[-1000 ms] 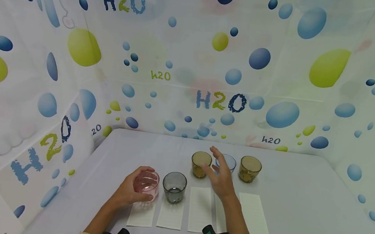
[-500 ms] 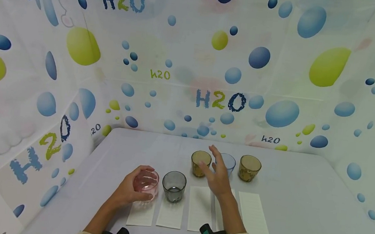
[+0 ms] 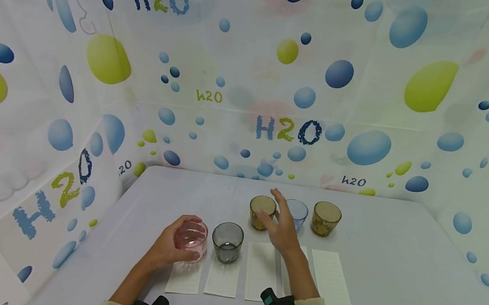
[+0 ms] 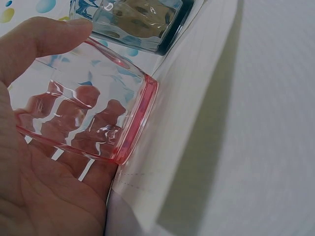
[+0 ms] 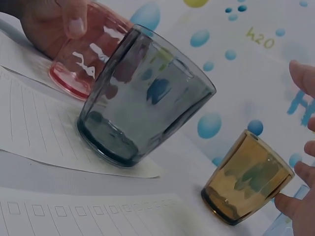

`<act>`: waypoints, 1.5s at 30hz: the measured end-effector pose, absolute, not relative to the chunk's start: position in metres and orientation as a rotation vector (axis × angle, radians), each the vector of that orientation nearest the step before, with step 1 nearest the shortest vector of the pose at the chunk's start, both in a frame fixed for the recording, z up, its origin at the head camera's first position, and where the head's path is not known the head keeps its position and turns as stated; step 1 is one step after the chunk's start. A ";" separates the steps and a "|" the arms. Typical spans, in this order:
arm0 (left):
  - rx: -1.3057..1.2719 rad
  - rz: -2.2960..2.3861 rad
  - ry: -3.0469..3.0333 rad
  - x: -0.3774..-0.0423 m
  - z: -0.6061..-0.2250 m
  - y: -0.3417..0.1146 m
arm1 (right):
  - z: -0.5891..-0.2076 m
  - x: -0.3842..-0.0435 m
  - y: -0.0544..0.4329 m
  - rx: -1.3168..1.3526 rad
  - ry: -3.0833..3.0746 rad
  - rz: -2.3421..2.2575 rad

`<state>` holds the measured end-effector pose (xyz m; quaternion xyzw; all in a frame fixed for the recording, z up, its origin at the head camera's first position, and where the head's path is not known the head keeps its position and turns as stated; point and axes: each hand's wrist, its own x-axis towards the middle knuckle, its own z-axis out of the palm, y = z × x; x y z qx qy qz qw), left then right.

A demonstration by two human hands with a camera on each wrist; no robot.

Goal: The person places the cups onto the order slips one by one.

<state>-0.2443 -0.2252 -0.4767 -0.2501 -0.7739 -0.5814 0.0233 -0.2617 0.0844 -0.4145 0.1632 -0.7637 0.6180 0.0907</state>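
My left fingers [image 3: 182,222] clasp the pink glass [image 3: 194,240]; my empty, spread right fingers [image 3: 281,204], apparently reaching, need closing round the amber glass [image 5: 248,179] alongside.

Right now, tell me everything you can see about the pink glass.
The pink glass is see-through and shiny, looks like glass or clear plastic, and has a thick, deeper-pink base and an open rim. It stands upright on the leftmost paper strip, just left of the grey glass. The left hand grips it, thumb on one side, fingers on the other.
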 end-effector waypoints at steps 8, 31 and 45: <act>-0.783 -1.821 -2.388 -0.245 -0.476 -0.225 | -0.446 -0.282 0.084 0.472 -2.230 1.817; -0.781 -1.812 -2.396 -0.245 -0.477 -0.225 | -0.469 -0.293 0.072 0.332 -2.239 1.875; -0.772 -1.813 -2.395 -0.245 -0.477 -0.225 | -0.475 -0.294 0.068 0.230 -2.278 1.912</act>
